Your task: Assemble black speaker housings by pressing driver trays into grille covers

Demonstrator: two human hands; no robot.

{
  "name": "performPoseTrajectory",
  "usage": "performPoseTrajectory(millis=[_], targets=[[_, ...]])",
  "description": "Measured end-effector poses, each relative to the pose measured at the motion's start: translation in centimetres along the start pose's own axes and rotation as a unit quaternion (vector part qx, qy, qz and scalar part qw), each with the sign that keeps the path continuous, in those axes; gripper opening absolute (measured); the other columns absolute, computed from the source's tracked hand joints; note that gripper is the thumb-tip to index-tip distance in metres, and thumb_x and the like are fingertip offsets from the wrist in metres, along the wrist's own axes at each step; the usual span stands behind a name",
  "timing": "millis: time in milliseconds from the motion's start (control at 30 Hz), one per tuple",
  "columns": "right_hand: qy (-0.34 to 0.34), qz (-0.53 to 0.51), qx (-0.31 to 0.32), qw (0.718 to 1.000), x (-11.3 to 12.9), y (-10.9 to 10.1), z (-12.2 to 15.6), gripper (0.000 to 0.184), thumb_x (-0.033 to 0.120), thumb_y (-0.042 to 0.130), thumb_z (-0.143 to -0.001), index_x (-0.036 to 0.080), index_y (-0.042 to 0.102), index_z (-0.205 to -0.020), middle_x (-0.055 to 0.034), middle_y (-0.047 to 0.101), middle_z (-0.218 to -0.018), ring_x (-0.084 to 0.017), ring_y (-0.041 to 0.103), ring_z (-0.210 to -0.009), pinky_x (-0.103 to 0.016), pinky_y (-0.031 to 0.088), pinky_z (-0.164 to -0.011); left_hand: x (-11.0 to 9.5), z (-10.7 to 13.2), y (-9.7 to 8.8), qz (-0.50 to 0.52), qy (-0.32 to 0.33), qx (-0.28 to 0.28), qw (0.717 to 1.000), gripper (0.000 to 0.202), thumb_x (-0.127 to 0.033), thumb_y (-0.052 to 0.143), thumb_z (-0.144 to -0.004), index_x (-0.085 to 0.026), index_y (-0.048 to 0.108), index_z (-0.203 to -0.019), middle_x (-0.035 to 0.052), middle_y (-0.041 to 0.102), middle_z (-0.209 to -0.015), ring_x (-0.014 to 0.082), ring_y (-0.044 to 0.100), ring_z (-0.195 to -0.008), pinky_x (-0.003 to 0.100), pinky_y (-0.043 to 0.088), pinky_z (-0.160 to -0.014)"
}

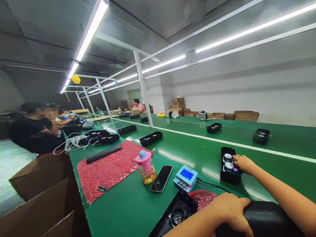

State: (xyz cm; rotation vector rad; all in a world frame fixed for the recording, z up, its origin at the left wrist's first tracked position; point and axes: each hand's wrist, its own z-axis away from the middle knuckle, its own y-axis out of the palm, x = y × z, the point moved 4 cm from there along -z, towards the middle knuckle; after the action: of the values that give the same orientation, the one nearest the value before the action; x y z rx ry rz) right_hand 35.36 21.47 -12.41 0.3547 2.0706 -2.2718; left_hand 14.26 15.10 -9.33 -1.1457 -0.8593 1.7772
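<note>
Grey walls and a dark ceiling surround a long green workbench (118, 210), seen from the head camera, with bright tube lights (90, 29) and a white metal frame (143, 89) above it and cardboard boxes (247, 116) along the far wall. At the right, the right hand (244, 164) has its fingers at the right edge of a black speaker housing (230, 177), which stands on the green surface with two round drivers (229, 167) facing up; whether it grips or merely touches cannot be told. Nearer the camera, the left hand (230, 210) grasps the end of a rounded black casing (266, 214), thumb and fingers spread over it, at the bottom edge of the view. Just left of that hand lies an open black shell (170, 215) with a round grille, beside a small piece of red bubble wrap (203, 199). Beyond it sits a light-blue tester (186, 174) with a lit display and a black cable (212, 183). Further left are a smartphone (162, 179), a pink-lidded drink bottle (145, 166) and a red bubble-wrap sheet (93, 177) bearing a long dark bar (103, 154). White cables (79, 141) lie tangled near a person in black (32, 131) on the left; another person in pink (139, 107) is at the far end.
</note>
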Motion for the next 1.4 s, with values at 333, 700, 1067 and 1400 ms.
performPoseTrajectory(millis=[333, 700, 1067, 1400], targets=[[0.101, -0.127, 0.002, 0.987, 1.5, -0.8, -0.7, 0.048, 0.059, 0.043, -0.087, 0.014, 0.06, -0.086, -0.0052, 0.062, -0.087, -0.015, 0.058, -0.077, -0.034, 0.047, -0.073, 0.2, 0.0, 0.3, 0.011, 0.008, -0.015, 1.0, 0.087, -0.06, 0.065, -0.054, -0.024, 0.042, -0.129, 0.011, 0.061, -0.115, 0.0349, 0.061, -0.098, 0.045, 0.05, -0.077], [0.198, -0.18, -0.046, 0.962, 1.5, -0.7, 0.2, 0.044, 0.052, 0.04, -0.091, 0.014, 0.061, -0.089, -0.0062, 0.063, -0.093, -0.017, 0.059, -0.088, -0.039, 0.046, -0.084, 0.1, 0.4, 0.2, 0.009, -0.001, -0.005, 1.0, 0.086, -0.058, 0.067, -0.054, -0.026, 0.041, -0.129, 0.0088, 0.058, -0.12, 0.0327, 0.058, -0.104, 0.043, 0.048, -0.084], [0.219, -0.109, -0.137, 0.96, -1.3, -7.8, 6.9, 0.059, 0.049, 0.018, -0.096, 0.016, 0.064, -0.079, -0.0093, 0.068, -0.09, -0.022, 0.062, -0.085, -0.031, 0.04, -0.067, 0.6, -0.4, -0.3, 0.037, -0.005, -0.01, 0.999, 0.099, -0.06, 0.07, -0.05, -0.026, 0.035, -0.137, 0.0092, 0.053, -0.131, 0.0345, 0.054, -0.112, 0.043, 0.047, -0.089], [0.104, -0.017, -0.321, 0.941, 5.0, -15.5, 24.2, 0.061, 0.05, 0.013, -0.095, 0.02, 0.045, -0.053, -0.0047, 0.051, -0.051, -0.016, 0.049, -0.051, -0.029, 0.027, -0.054, 1.0, -1.3, -1.5, 0.053, 0.024, -0.013, 0.998, 0.071, -0.046, 0.073, -0.054, -0.029, 0.053, -0.121, -0.0008, 0.062, -0.118, 0.0247, 0.061, -0.102, 0.031, 0.05, -0.081]])
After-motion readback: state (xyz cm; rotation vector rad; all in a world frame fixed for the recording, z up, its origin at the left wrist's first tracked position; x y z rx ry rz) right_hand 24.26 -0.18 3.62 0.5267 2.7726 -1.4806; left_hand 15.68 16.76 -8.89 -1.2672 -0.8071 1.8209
